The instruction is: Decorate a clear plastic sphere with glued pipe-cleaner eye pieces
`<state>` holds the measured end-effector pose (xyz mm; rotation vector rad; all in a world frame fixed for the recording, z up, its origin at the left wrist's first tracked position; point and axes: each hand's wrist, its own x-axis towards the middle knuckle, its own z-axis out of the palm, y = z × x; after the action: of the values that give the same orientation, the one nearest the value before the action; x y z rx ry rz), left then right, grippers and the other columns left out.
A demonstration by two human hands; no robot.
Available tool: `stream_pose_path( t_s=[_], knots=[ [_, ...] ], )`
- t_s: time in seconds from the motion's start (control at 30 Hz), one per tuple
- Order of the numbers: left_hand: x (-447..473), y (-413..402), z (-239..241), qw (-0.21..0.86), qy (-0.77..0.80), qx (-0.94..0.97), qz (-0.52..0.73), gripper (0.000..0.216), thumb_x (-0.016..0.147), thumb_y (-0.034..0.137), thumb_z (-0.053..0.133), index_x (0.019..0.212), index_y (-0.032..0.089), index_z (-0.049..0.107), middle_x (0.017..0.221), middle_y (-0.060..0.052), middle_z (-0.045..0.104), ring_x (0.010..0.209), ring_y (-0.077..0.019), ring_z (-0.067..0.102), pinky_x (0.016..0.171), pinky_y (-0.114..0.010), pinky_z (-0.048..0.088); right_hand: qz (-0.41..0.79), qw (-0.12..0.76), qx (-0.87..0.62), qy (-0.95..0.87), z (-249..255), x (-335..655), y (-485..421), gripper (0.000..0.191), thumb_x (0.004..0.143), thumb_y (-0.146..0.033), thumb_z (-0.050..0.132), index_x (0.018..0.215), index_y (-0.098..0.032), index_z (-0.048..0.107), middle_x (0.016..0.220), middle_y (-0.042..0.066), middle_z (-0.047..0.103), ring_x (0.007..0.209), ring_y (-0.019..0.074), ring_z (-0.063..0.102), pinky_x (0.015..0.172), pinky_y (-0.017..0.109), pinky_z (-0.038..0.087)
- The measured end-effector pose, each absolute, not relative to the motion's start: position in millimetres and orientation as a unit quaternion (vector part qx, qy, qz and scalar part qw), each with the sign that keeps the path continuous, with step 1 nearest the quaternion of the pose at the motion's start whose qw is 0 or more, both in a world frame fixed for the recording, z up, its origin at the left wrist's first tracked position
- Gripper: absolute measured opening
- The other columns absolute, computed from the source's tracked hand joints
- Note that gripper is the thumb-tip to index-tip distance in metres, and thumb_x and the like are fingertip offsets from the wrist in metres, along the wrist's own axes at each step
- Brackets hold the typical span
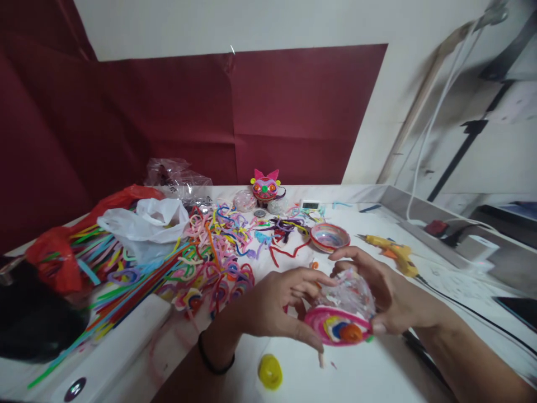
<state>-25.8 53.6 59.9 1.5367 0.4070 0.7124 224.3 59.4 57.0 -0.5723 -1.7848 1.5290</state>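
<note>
Left hand (279, 302) and right hand (394, 294) hold pink-rimmed piece (319, 319), fingers half-curled; light pressure advised, clear of coils (350, 333).

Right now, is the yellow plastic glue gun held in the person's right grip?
No, the yellow glue gun lies on the white table, while the right grip holds a clear plastic piece with a pink rim.
</note>
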Motion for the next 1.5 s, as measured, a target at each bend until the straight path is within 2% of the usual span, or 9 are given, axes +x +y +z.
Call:
stream_pose_path(
  t_s=[0.1,0.2,0.37,0.53,0.77,1.1,1.2,1.33,1.5],
  knots=[
    [-27.8,59.7,56.7,0.672,0.155,0.638,0.344,0.062,0.05,0.015,0.091,0.104,0.022,0.063,0.093,-0.001,0.065,0.086,-0.0144,0.062,0.073,-0.023,0.049,0.613,0.356,-0.212,-0.673,59.8,221.2,61.9,0.078,0.061,-0.031,0.086,0.126,-0.027,0.042,0.109,0.006,0.057,0.092,0.019,0.06,0.075,0.027,0.048],
    [-28.6,66.2,56.1,0.684,0.171,0.615,0.353,0.045,0.056,0.016,0.088,0.092,0.018,0.061,0.081,0.001,0.065,0.072,-0.011,0.061,0.063,-0.02,0.048,0.635,0.358,-0.215,-0.65,60.0,218.8,67.2,0.079,0.061,-0.027,0.086,0.127,-0.026,0.042,0.106,0.005,0.059,0.09,0.0186,0.061,0.073,0.026,0.048],
    [-27.2,74.1,55.7,0.677,0.236,0.586,0.377,0.038,0.055,0.023,0.089,0.079,0.015,0.062,0.07,0.001,0.066,0.065,-0.0111,0.061,0.061,-0.021,0.048,0.671,0.363,-0.23,-0.604,59.1,217.3,77.0,0.078,0.058,-0.021,0.087,0.124,-0.025,0.046,0.105,0.003,0.06,0.09,0.0181,0.061,0.075,0.027,0.047],
    [-25.7,79.8,48.9,0.663,0.281,0.577,0.385,0.031,0.06,0.026,0.087,0.08,0.014,0.066,0.073,-0.001,0.07,0.067,-0.0117,0.064,0.063,-0.021,0.049,0.679,0.365,-0.248,-0.587,63.7,215.5,83.9,0.073,0.057,-0.017,0.087,0.12,-0.024,0.051,0.113,0.003,0.057,0.093,0.0173,0.059,0.079,0.028,0.047],
    [-22.0,83.7,44.8,0.659,0.307,0.559,0.399,0.033,0.059,0.032,0.087,0.078,0.015,0.066,0.068,0.0,0.069,0.057,-0.0095,0.061,0.056,-0.019,0.047,0.68,0.366,-0.276,-0.572,64.8,216.6,87.8,0.069,0.052,-0.015,0.087,0.113,-0.024,0.056,0.109,0.0,0.054,0.085,0.0127,0.055,0.067,0.021,0.046],
    [-20.9,87.7,36.3,0.64,0.327,0.556,0.417,0.029,0.065,0.033,0.083,0.08,0.014,0.066,0.068,-0.001,0.068,0.057,-0.0099,0.059,0.056,-0.021,0.045,0.688,0.356,-0.235,-0.588,62.0,215.7,92.2,0.074,0.053,-0.023,0.09,0.118,-0.022,0.055,0.12,0.003,0.051,0.105,0.0191,0.055,0.091,0.031,0.044],
    [-19.5,86.9,37.6,0.64,0.329,0.548,0.427,0.029,0.065,0.033,0.083,0.078,0.014,0.066,0.067,0.0,0.067,0.056,-0.009,0.057,0.054,-0.02,0.044,0.679,0.353,-0.242,-0.596,62.3,216.1,90.8,0.083,0.051,-0.027,0.091,0.124,-0.025,0.052,0.131,0.004,0.044,0.103,0.0184,0.056,0.082,0.026,0.048],
    [-16.7,84.5,41.3,0.644,0.33,0.537,0.433,0.031,0.062,0.033,0.085,0.077,0.014,0.065,0.066,0.001,0.066,0.057,-0.0091,0.057,0.054,-0.019,0.044,0.656,0.346,-0.286,-0.607,64.9,214.6,87.5,0.098,0.05,-0.029,0.092,0.135,-0.027,0.043,0.137,0.007,0.04,0.084,0.0133,0.058,0.063,0.022,0.048],
    [-14.6,82.0,44.2,0.651,0.328,0.52,0.445,0.03,0.062,0.031,0.085,0.078,0.015,0.065,0.066,0.001,0.066,0.058,-0.0093,0.058,0.053,-0.018,0.044,0.633,0.382,-0.294,-0.605,67.7,211.1,87.3,0.088,0.051,-0.026,0.09,0.128,-0.026,0.048,0.123,0.005,0.05,0.108,0.0209,0.053,0.082,0.029,0.047]
  ],
)
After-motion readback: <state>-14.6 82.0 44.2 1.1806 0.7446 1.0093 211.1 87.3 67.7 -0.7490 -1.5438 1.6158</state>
